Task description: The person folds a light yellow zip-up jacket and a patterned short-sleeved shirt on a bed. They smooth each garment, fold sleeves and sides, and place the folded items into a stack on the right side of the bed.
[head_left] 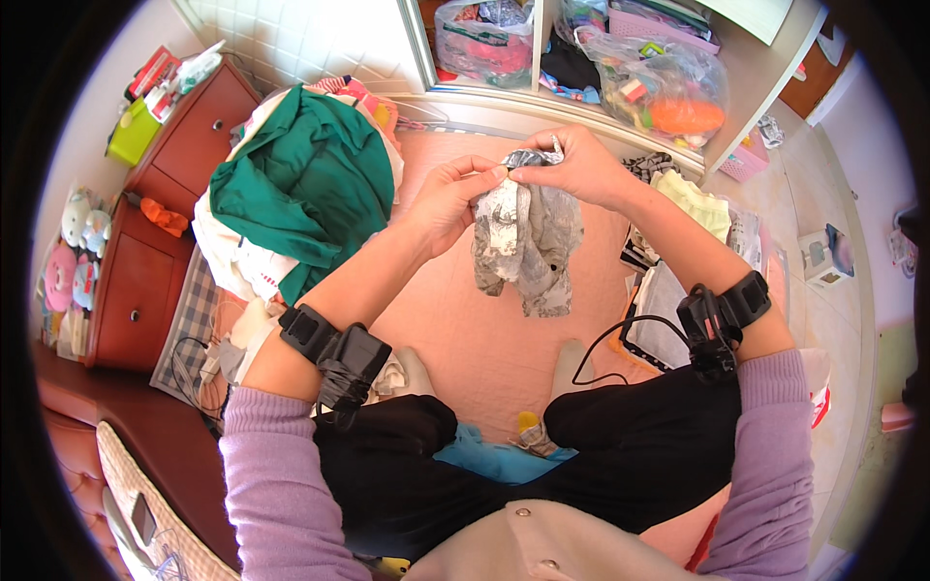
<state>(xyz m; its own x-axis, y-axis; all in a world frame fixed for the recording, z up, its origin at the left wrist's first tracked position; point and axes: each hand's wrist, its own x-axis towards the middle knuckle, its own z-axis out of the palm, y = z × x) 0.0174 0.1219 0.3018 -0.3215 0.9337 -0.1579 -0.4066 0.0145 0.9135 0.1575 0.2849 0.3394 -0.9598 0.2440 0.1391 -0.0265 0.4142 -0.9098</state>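
Observation:
A small grey patterned garment (pixel 547 254) hangs in front of me over the pink bed sheet, its lower end loose and a pale patch down its left side. My left hand (pixel 453 201) pinches its top edge between thumb and fingers. Close beside it, my right hand (pixel 573 167) grips the same top edge, a bit of fabric showing above the fingers. The thumbs almost meet. What kind of garment it is, I cannot tell.
At left lies a heap of clothes with a green garment (pixel 300 184) on top, beside a red-brown cabinet (pixel 145 261). Folded clothes (pixel 668 315) lie at right, near a black cable. An open wardrobe holds a plastic bag (pixel 664 92). My legs frame the pink sheet (pixel 436 320).

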